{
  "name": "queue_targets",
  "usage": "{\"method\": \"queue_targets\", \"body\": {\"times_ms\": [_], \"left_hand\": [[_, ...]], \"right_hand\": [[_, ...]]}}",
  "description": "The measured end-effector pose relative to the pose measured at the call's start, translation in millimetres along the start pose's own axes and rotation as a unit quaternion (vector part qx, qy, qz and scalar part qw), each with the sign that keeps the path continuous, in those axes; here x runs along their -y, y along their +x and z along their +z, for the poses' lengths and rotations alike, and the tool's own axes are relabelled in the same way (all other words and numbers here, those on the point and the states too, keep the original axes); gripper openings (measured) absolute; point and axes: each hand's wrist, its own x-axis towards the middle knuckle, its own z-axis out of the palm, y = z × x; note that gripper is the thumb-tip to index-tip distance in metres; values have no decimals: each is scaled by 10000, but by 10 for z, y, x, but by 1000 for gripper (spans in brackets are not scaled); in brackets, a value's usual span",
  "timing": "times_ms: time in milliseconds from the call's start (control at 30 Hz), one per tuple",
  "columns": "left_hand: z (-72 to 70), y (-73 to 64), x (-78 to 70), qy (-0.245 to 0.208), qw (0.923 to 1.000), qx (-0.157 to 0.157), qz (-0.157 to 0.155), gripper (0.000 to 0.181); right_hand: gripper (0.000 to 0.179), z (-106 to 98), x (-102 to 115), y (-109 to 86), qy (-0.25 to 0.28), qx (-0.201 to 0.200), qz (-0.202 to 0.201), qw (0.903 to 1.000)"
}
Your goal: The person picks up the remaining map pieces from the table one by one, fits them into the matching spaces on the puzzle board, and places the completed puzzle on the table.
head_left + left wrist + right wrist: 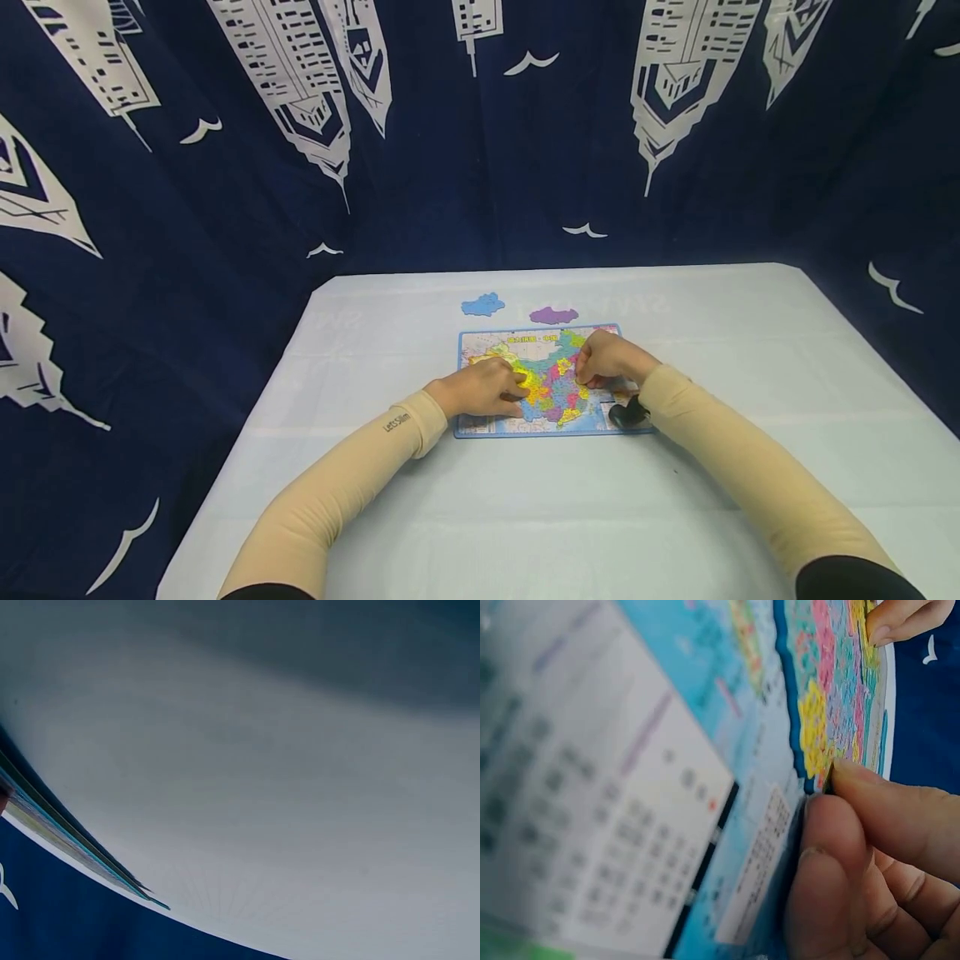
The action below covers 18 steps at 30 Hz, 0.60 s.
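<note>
A map jigsaw puzzle (555, 392) with a blue border lies on the table, its map pieces in many colours. My left hand (483, 387) rests on the left part of the map, fingertips touching the yellow and orange area; in the right wrist view those fingers (900, 621) press the far side. At the map's right edge, my right hand (609, 358) pinches a small puzzle piece (828, 778) between thumb and fingers. Most of that piece is hidden by the fingertips. The left wrist view catches only the board's edge (82, 844).
Beyond the board lie two loose puzzle pieces, a blue one (482, 305) and a purple one (553, 316). A dark wrist camera (628, 414) sits under the right wrist. The white table (525, 517) backs onto a navy curtain (480, 167) with white building prints.
</note>
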Motion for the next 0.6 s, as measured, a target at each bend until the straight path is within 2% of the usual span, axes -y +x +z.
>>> {"method": "queue_targets", "body": {"times_ms": [200, 367, 600], "left_hand": [[3, -4, 14, 32, 10000, -16, -2, 41], [23, -1, 31, 40, 10000, 28, 4, 41], [-7, 6, 32, 46, 10000, 81, -16, 41]], "right_hand": [[6, 11, 5, 9, -165, -120, -39, 9998], [8, -4, 25, 17, -276, -59, 12, 9996], [6, -195, 135, 13, -176, -174, -184, 9995]]}}
